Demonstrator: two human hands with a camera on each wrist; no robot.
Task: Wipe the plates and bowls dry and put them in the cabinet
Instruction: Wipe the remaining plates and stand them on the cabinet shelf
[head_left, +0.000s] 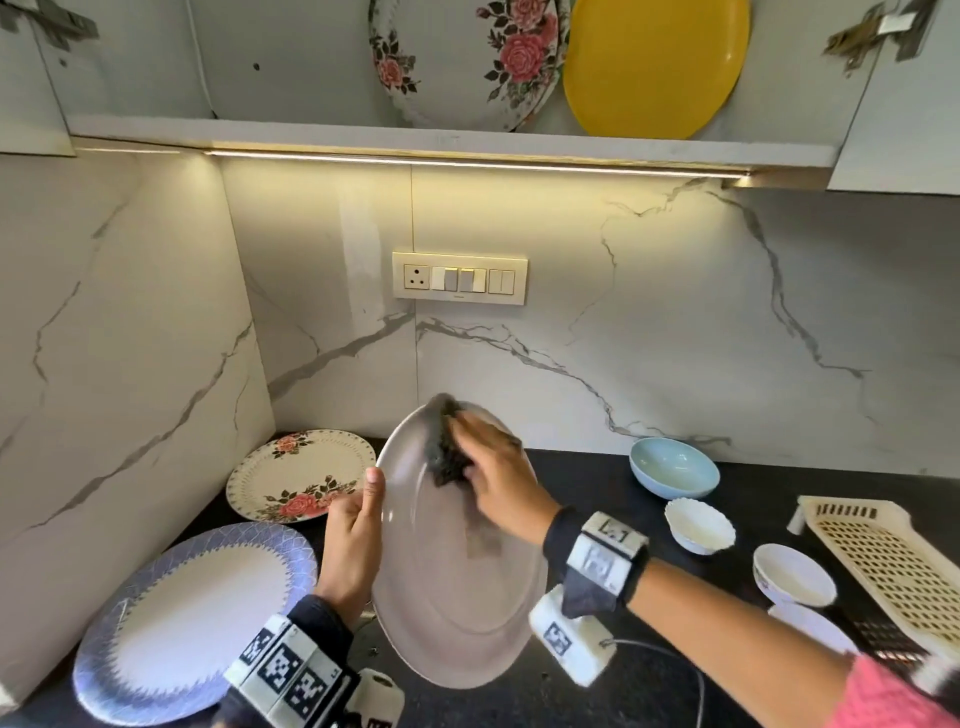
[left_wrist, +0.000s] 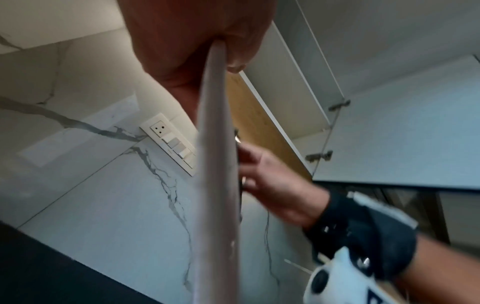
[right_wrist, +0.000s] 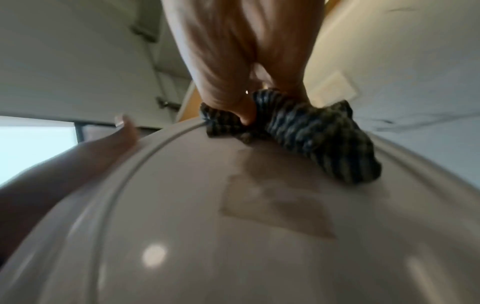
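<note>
Striped dark cloth (head_left: 445, 451) is bunched under the right hand (head_left: 493, 480), whose fingers curl into it and press it against the far upper part of a pale plate (head_left: 457, 582). The left hand (head_left: 353, 540) pinches that plate by its left rim, thumb on the face and fingers behind, holding it tilted up on edge above the black desk (head_left: 649, 525). On the plate's face below the cloth there is a darker patch, perhaps a reflection or wet.

By my reckoning the job is under halfway. In the open cabinet above, a flowered plate (head_left: 467, 57) and a yellow plate (head_left: 654, 62) already lean upright on the shelf. Still out on the desk are another rose-patterned plate (head_left: 301, 473) at the far left, a blue-rimmed plate (head_left: 192, 623) nearer on the left, and, to the right, a light blue bowl (head_left: 674, 466) and at least two white bowls (head_left: 698, 525), beside a cream perforated tray (head_left: 883, 561).
</note>
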